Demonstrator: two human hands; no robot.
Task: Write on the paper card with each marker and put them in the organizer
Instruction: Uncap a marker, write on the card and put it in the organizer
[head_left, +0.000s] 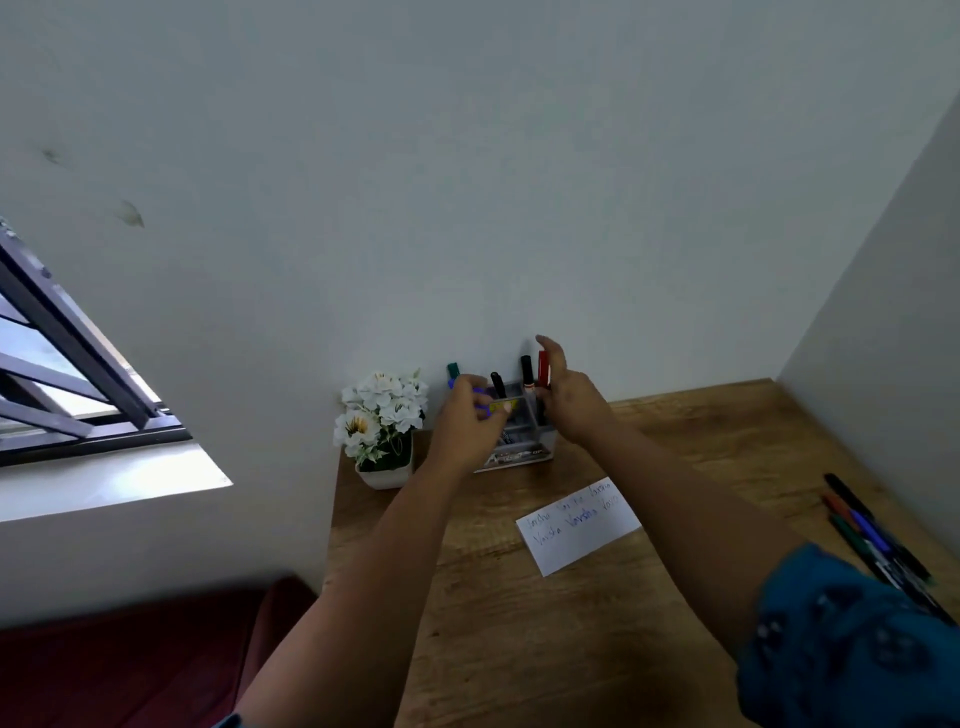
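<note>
Both hands at the organizer, card and spare markers nearer on the desk

Nearest, the written paper card (579, 525) lies flat on the desk (519, 623), and four loose markers (878, 535) wait at the right edge, probably not yet used. Farther, the left hand (467, 415) pinches something small beside the organizer (519, 441), perhaps steadying it. The right hand (566, 400) curls on a red marker (543, 370), apparently to seat it. Black and green markers stand inside. A flower pot (382, 421) is beside.
</note>
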